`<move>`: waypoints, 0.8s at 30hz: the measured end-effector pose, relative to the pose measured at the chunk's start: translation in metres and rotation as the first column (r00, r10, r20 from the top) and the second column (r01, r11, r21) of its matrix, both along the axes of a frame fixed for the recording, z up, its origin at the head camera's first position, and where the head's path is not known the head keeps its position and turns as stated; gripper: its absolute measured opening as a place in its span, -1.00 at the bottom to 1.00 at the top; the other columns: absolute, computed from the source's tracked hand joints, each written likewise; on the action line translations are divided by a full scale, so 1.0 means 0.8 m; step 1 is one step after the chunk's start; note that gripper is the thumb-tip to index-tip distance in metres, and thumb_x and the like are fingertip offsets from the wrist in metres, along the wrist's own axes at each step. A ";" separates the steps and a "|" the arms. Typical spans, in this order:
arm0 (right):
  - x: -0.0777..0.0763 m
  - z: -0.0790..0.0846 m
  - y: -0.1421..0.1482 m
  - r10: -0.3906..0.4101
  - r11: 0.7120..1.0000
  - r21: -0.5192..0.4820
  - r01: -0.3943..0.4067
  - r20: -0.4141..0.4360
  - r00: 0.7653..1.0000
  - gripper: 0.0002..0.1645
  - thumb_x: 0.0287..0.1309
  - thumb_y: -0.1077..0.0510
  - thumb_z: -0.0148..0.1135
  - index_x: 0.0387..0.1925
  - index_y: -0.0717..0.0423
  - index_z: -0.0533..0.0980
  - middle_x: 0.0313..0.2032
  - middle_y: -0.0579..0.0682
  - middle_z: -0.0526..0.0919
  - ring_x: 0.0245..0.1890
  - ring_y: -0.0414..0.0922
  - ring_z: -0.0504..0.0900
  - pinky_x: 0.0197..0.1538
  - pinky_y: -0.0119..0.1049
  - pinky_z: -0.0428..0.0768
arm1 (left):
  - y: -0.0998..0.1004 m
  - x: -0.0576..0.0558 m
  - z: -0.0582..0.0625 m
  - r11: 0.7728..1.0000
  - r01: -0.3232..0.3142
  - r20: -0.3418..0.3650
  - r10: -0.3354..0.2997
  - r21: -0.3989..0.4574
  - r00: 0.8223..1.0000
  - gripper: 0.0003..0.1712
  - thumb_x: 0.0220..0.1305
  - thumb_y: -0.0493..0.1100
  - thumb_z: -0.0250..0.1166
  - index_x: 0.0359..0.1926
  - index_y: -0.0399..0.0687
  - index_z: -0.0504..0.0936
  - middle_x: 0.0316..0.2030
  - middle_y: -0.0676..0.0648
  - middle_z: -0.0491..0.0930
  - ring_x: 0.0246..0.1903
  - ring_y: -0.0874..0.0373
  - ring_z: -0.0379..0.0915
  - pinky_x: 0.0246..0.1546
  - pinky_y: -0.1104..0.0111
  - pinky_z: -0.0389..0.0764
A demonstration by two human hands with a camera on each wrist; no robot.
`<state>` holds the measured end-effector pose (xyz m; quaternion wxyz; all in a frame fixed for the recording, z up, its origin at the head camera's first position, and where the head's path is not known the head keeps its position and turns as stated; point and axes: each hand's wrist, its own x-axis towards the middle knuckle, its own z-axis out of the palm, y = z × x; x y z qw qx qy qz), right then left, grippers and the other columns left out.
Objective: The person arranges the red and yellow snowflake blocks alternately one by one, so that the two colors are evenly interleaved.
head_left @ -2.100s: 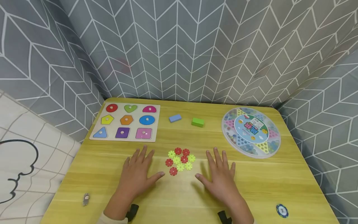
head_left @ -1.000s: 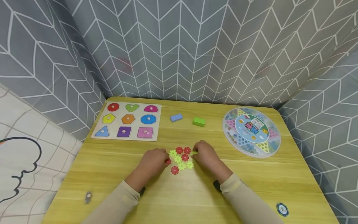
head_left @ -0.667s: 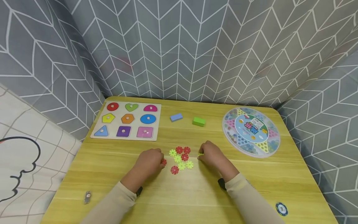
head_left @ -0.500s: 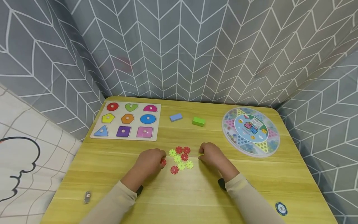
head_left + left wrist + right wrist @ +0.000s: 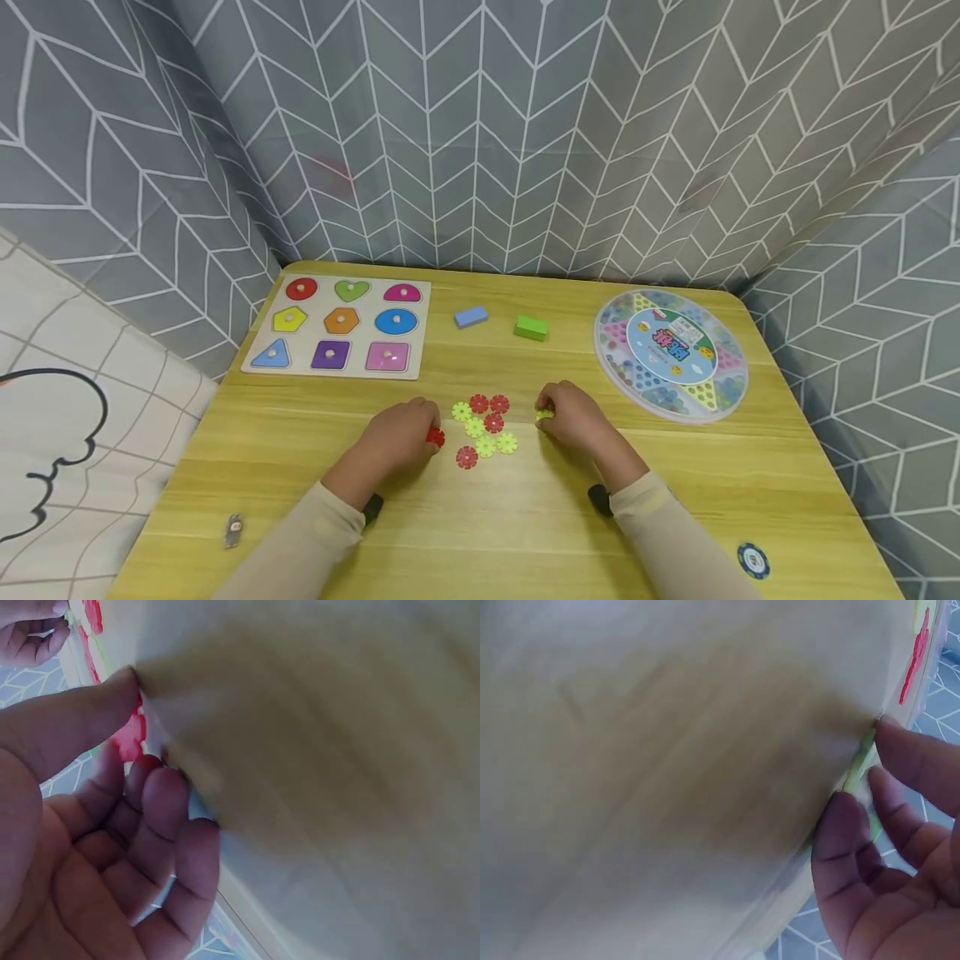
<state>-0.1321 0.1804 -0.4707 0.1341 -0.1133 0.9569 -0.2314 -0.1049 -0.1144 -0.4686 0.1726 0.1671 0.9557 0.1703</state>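
My left hand has its fingers curled about a red notched disc, low over the wooden table. The same red disc shows between thumb and fingers in the left wrist view. My right hand pinches a yellow-green notched disc, whose thin edge stands between thumb and fingertips in the right wrist view. Between the hands lies a loose cluster of flat discs: several yellow-green ones and several red ones. One red disc is at the cluster's near left.
A shape puzzle board lies at the back left. Behind the discs are a blue block and a green block. A round board-game box sits at the back right. A poker chip and a small grey figure lie nearer.
From lying spread flat, both hands have reached in and taken discs at the cluster's sides. They have drawn these outward, left hand with red, right hand with yellow-green; lately they barely move.
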 end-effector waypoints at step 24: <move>0.007 0.005 0.021 -0.026 0.999 -0.024 0.028 0.068 0.997 -0.75 0.13 0.37 0.43 -0.18 0.17 0.57 -0.33 0.00 0.48 -0.29 -0.04 0.46 -0.13 -0.09 0.50 | -0.028 0.015 -0.020 0.780 -0.299 0.278 0.166 0.549 0.946 -0.77 0.28 -0.20 0.51 -0.06 0.02 0.73 -0.26 0.05 0.63 -0.29 0.13 0.60 -0.16 0.25 0.67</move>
